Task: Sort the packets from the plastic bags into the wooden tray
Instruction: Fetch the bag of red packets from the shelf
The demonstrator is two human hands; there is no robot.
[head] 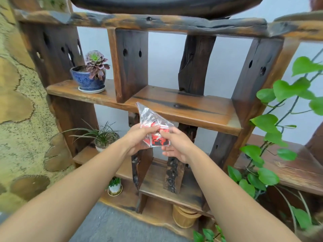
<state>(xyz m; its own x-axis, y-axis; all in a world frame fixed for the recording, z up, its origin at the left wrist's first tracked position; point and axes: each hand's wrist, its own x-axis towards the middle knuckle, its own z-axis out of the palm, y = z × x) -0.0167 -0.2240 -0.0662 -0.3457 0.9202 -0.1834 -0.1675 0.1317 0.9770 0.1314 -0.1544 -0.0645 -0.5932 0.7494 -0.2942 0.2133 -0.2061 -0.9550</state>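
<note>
A clear plastic bag [148, 116] with red, white and black packets [158, 141] inside is held up in front of the wooden shelf unit. My left hand [138, 138] grips the bag's left side, thumb on top of the packets. My right hand [176, 144] holds the right side and cups it from below. The bag's empty top corner sticks up above both hands. No wooden tray shows in this view.
The rough wooden shelf [183, 105] stands right behind the hands. A succulent in a blue pot [88, 79] sits on it at left, with a grassy plant [103, 137] and a small white pot [114, 187] lower down. A leafy vine [269, 137] hangs at right, a wicker pot [185, 218] below.
</note>
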